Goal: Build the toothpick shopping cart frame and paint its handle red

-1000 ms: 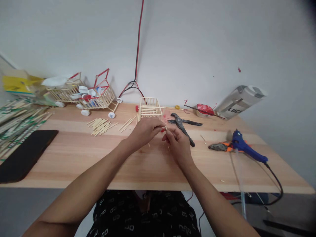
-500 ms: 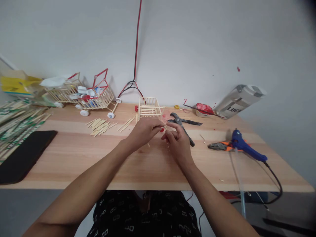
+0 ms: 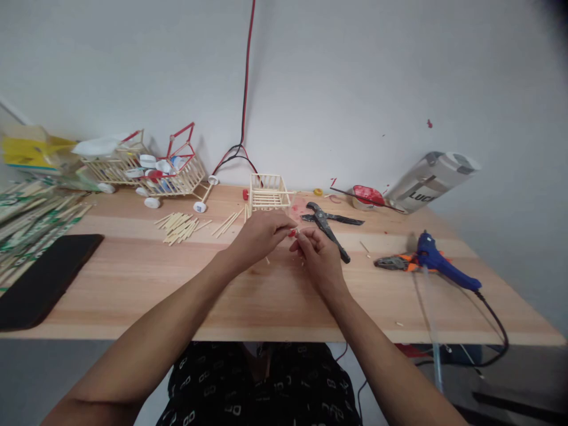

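My left hand (image 3: 261, 235) is closed, its thumb and fingers pinching a small red piece (image 3: 292, 233) in front of the stick basket. Too little of the piece shows to tell its kind. My right hand (image 3: 322, 254) meets it from the other side, thumb and forefinger pressed together at the piece's edge; anything between them is hidden. Just behind my hands stands the small basket of wooden sticks (image 3: 268, 195), with a red wheel-like part on its left. Black-handled pincers (image 3: 326, 222) lie close to my right hand.
Cut sticks (image 3: 178, 228) lie in a pile on the left, near a black phone-like slab (image 3: 48, 281). Two finished stick carts (image 3: 175, 177) stand behind. On the right are a blue glue gun (image 3: 444, 263), pliers (image 3: 393, 262) and a tub of red paint (image 3: 368, 197).
My right forefinger has drawn back and curled down to its thumb, exposing more of the red piece. My left hand stays nearly still.
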A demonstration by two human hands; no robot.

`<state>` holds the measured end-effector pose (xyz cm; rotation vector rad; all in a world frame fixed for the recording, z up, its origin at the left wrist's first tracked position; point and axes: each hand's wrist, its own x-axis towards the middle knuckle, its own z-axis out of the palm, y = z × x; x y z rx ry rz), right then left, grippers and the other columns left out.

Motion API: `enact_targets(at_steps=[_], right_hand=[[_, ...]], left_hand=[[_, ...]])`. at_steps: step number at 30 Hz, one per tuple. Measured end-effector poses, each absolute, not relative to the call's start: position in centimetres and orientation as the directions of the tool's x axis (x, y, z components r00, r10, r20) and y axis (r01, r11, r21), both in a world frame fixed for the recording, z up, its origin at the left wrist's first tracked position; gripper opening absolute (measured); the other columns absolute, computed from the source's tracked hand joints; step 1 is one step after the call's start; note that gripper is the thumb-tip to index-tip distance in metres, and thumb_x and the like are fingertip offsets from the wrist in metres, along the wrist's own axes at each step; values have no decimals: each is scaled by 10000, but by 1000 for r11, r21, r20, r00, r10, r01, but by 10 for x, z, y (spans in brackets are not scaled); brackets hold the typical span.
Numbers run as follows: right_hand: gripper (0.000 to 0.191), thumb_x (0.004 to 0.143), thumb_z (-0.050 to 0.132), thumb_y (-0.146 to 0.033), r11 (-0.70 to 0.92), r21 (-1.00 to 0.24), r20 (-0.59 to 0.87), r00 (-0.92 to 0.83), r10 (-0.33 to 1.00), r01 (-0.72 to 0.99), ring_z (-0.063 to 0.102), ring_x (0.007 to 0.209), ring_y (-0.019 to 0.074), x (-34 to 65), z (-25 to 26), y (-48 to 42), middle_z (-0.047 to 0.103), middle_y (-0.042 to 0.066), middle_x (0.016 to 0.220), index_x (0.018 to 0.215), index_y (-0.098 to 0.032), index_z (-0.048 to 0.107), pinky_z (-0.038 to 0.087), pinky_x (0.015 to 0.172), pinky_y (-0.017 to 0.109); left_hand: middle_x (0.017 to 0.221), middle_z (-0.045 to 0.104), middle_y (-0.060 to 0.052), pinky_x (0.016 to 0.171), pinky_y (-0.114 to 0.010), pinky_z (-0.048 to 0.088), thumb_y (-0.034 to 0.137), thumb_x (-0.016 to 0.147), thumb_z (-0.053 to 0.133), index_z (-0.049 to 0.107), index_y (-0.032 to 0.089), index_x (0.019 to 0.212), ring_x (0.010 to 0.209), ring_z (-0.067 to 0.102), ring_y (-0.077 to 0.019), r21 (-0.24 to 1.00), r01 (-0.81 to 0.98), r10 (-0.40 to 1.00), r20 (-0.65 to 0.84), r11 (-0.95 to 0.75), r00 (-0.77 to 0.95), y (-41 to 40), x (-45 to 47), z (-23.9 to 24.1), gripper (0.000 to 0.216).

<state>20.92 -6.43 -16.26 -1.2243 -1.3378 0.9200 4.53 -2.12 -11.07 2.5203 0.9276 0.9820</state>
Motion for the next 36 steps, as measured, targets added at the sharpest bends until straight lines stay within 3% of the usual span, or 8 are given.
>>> enact_targets(at_steps=[18, 36], right_hand=[[288, 897, 538, -455, 206, -964, 222, 87, 971, 166, 546, 618, 117, 209, -164, -64, 655, 10, 715, 941, -194, 652, 428, 585, 235], [248, 908, 533, -414, 227, -952, 249, 86, 965, 207, 535, 616, 119, 210, -163, -65, 649, 3, 705, 857, -194, 636, 418, 595, 237]], left_hand=[[756, 705, -22, 669, -238, 429, 105, 830, 579, 729, 162, 780, 710, 613, -128, 482, 470, 673, 517, -739, 528, -22, 46, -107, 168], [756, 713, -19, 651, -233, 420, 66, 797, 606, 729, 158, 755, 688, 607, -120, 549, 436, 698, 504, -713, 508, -21, 47, -109, 159]])
